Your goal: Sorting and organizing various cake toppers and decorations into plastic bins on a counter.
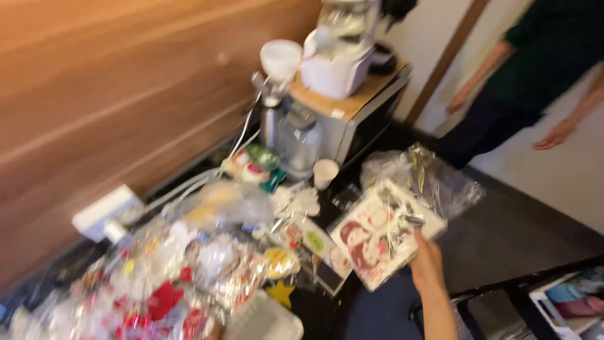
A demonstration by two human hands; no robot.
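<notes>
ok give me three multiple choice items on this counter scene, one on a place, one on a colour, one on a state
1. Where does the small paper cup stand?
A. on the dark counter in front of the microwave
B. on top of the microwave
C. in the person's hand

2. What colour is the star shape near the clear-wrapped packets?
A. blue
B. yellow
C. black

3. What is the right hand doing?
A. hanging empty
B. resting flat on the counter
C. holding a flat illustrated packet

Answers: 1 A, the cup sits on the counter below the microwave's front. 2 B, the star is plainly yellow. 3 C, the fingers grip the packet's edge.
</notes>
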